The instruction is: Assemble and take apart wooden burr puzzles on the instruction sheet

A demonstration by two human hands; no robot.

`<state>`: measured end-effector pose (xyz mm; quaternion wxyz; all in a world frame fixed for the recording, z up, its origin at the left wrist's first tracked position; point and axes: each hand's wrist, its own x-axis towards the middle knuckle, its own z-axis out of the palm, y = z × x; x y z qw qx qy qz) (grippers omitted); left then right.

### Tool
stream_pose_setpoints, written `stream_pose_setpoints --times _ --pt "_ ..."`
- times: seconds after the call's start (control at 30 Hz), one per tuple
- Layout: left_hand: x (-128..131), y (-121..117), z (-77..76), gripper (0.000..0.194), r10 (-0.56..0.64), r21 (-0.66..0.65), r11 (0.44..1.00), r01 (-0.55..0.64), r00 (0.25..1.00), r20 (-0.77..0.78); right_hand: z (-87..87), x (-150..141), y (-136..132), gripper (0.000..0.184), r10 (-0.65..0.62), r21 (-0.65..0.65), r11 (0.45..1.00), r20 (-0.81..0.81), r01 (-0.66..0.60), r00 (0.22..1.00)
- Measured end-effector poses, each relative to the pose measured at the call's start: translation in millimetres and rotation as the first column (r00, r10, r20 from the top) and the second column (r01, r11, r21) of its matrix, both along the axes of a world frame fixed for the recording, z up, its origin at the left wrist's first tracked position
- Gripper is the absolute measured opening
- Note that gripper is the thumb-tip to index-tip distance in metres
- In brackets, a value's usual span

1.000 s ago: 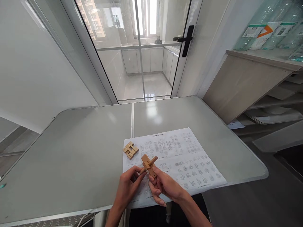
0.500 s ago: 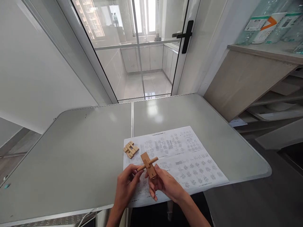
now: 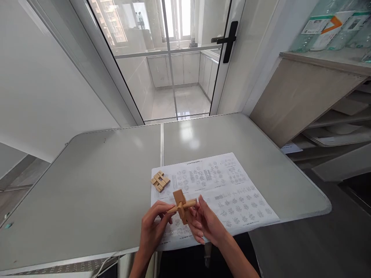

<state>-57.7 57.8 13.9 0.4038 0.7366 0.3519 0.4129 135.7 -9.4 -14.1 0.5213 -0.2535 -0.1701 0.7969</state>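
A small wooden puzzle point(image 3: 179, 199), made of a flat block with rods crossing through it, is held between my hands over the printed sheet point(image 3: 237, 200). Thumb and fingers of my left hand point(image 3: 153, 224) pinch the left end of the crosswise rod. On the other side, my right hand point(image 3: 211, 224) is closed about the rod's right end and the block's lower part; some of its fingertips are hidden behind the wood. Beyond my left hand, a second wooden puzzle point(image 3: 160, 181) of interlocked flat bars lies on the sheet's upper left corner.
The grey table point(image 3: 116, 185) carries the sheet, which shows rows of small diagrams. A glass door point(image 3: 185, 85) with a black handle point(image 3: 228, 41) stands behind it. To the right is a wooden shelf point(image 3: 321, 92) with plastic bottles point(image 3: 333, 33) on top.
The puzzle has been turned, so a rod end now points towards me. My right hand has shifted slightly right, near the crosswise rod's end; my left hand keeps its pinch.
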Motion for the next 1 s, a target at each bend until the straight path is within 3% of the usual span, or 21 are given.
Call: stream_pose_setpoints --times 0.27,0.53,0.7,0.77,0.9,1.0 --pt "-3.1 1.3 1.2 0.004 0.000 0.105 0.994 0.001 1.000 -0.009 -11.3 8.8 1.7 0.048 0.039 0.012 0.999 -0.148 -0.037 0.988" --pt "-6.4 3.2 -3.1 0.007 0.020 0.103 0.995 -0.019 1.000 -0.006 -13.2 13.2 7.3 0.038 0.117 -0.020 0.992 -0.211 -0.124 0.971" --pt "-8.0 4.9 -6.4 0.011 0.012 0.057 0.998 -0.012 1.000 -0.005 -8.6 13.9 7.4 0.038 0.161 -0.044 0.985 -0.119 -0.168 0.980" --pt "-8.5 4.3 -8.0 0.027 0.003 0.017 1.000 -0.003 1.000 -0.012 -3.0 12.8 6.8 0.036 0.146 -0.033 0.988 -0.052 -0.148 0.988" --pt "-7.1 0.5 -6.5 0.089 -0.124 -0.150 0.981 0.127 0.992 0.032 8.4 10.6 5.4 0.034 0.150 0.022 0.988 0.021 -0.150 0.988" --pt "-4.6 -2.4 -0.4 0.107 -0.219 -0.261 0.940 0.220 0.975 0.034 12.7 10.6 3.9 0.035 0.191 0.045 0.980 0.050 -0.193 0.980"
